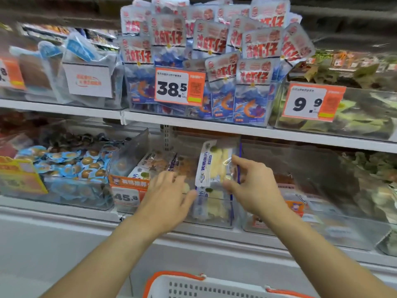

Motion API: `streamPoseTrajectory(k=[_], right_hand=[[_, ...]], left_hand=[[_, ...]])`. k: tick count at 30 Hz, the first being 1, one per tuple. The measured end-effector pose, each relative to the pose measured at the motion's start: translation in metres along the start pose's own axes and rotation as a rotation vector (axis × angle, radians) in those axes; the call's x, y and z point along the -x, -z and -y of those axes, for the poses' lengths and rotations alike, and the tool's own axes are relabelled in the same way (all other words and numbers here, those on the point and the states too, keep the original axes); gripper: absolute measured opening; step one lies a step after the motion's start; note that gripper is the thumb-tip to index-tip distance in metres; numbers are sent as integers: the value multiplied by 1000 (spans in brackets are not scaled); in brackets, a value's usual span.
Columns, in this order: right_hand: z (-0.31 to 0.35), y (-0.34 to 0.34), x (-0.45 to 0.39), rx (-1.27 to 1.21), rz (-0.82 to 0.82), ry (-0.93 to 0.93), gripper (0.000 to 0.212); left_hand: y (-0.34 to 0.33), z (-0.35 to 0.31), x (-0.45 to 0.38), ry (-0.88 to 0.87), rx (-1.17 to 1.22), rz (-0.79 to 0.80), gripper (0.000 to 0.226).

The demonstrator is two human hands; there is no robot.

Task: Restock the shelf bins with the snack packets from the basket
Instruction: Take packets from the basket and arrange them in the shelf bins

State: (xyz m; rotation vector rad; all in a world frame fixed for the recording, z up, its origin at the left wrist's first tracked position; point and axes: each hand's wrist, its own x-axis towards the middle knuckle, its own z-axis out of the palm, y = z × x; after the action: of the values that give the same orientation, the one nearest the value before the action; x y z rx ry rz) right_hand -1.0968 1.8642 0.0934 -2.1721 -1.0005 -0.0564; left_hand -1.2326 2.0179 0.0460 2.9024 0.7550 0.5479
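Snack packet [212,164], white-edged with pale yellow slices showing through, stands upright over the clear bin [214,220] on the lower shelf, its long axis vertical and leaning a little to the right. The right hand [253,183] pinches its right edge, forefinger high and thumb low, so the packet lies just left of that hand. Below it, a second packet of the same kind [211,203] already stands inside the bin, against the front wall. The left hand [169,194] is flat and relaxed, fingers straight, resting at the bin's left front by the orange price tag [129,192] and gripping nothing. The right hand is the nearer and has the hold; the coming move looks like a short drop straight down behind the front wall. Room overhead is tight under the upper shelf edge [214,125]. The white basket [214,287] with orange handles sits near, well below both hands.
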Motion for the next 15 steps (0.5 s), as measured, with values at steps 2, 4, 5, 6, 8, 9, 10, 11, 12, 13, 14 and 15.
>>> streamPoseTrajectory(k=[2, 4, 5, 6, 8, 9, 10, 11, 12, 13, 14, 15], right_hand=[[4, -10, -32, 139, 57, 21, 37], [6, -24, -57, 273, 116, 7, 17], [5, -32, -66, 343, 155, -16, 18], [4, -38, -73, 422, 203, -40, 18], [5, -50, -81, 575, 285, -47, 14], [5, -56, -84, 687, 318, -39, 10], [4, -62, -86, 811, 359, -18, 8], [0, -69, -88, 929, 390, 10, 22], [-6, -76, -92, 1013, 424, 31, 37], [-13, -82, -96, 1018, 469, 36, 49], [-22, -88, -101, 969, 523, 37, 58], [-27, -93, -105, 913, 588, 43, 64]], left_hand=[[-6, 7, 2, -28, -2, 76, 55], [-10, 9, 5, -70, -2, 112, 54], [-12, 10, 6, -89, -11, 120, 54], [-15, 11, 7, -107, -23, 119, 54], [-19, 15, 9, -131, -31, 84, 50], [-21, 17, 10, -137, -23, 59, 48], [-22, 18, 10, -141, -12, 39, 46], [-23, 19, 11, -145, 2, 27, 44], [-23, 20, 12, -148, 22, 15, 42], [-23, 20, 12, -152, 38, 6, 41], [-24, 21, 13, -154, 47, 0, 41], [-23, 21, 13, -152, 50, -4, 40]])
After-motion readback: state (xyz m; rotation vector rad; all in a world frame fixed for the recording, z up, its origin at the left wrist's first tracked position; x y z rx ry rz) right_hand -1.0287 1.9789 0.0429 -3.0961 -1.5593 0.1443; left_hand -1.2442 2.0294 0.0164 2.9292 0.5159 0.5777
